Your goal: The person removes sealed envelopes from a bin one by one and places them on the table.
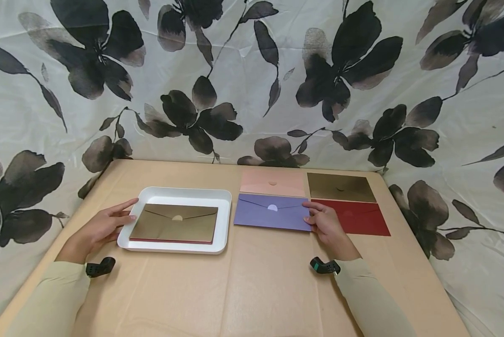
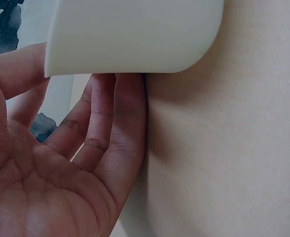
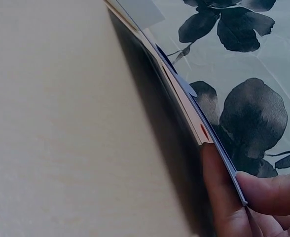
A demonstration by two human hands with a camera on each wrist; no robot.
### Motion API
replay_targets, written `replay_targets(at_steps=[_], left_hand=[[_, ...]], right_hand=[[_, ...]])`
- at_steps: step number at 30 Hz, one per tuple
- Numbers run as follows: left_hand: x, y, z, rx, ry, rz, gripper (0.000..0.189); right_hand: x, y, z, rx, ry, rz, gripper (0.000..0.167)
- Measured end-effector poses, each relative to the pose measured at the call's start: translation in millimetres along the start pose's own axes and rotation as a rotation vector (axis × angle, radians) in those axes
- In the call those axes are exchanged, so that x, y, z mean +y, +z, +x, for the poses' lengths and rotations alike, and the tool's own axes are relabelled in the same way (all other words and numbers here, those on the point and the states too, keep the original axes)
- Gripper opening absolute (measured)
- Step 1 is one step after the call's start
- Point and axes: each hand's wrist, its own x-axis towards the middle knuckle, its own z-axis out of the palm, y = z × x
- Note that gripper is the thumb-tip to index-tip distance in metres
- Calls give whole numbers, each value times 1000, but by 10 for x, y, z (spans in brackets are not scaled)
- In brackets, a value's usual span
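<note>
My left hand grips the left rim of a white tray, with its fingers reaching beneath the tray's edge. On the tray lies a gold envelope, flap side up; a red edge shows under it. My right hand pinches the right end of a purple envelope. From close by, the right wrist view has the thumb on that envelope's face and a finger behind it, the near edge raised above the table.
Beyond the purple envelope lies a pink envelope. A second gold envelope and a red envelope are at the right of the wooden table. Floral cloth surrounds the table's back and sides.
</note>
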Motion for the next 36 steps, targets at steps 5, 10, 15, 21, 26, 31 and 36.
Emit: replay_targets(at_steps=[5,10,15,21,26,31,36], left_hand=[[-6,2,-2,-3,2,-20,80],[-8,4,-5,-4,-1,-24,80],[-2,11,-10,-4,-1,-36,79],[17,18,-20,-3,-6,-43,79],[9,16,-25,-8,-4,-57,79],[-11,6,-11,-8,-2,-51,79],[-23,1,3,-5,-6,-43,79]], right_hand=[[-18,-5,-19,-1,2,-7,57],[-30,-2,-37,-2,-2,-12,58],[-26,16,-31,-2,-6,-5,58],[-12,26,-25,-2,-17,-8,57],[-8,40,-26,18,-26,-20,57],[1,57,-28,48,-45,-40,54],[-9,83,-45,73,-66,-91,49]])
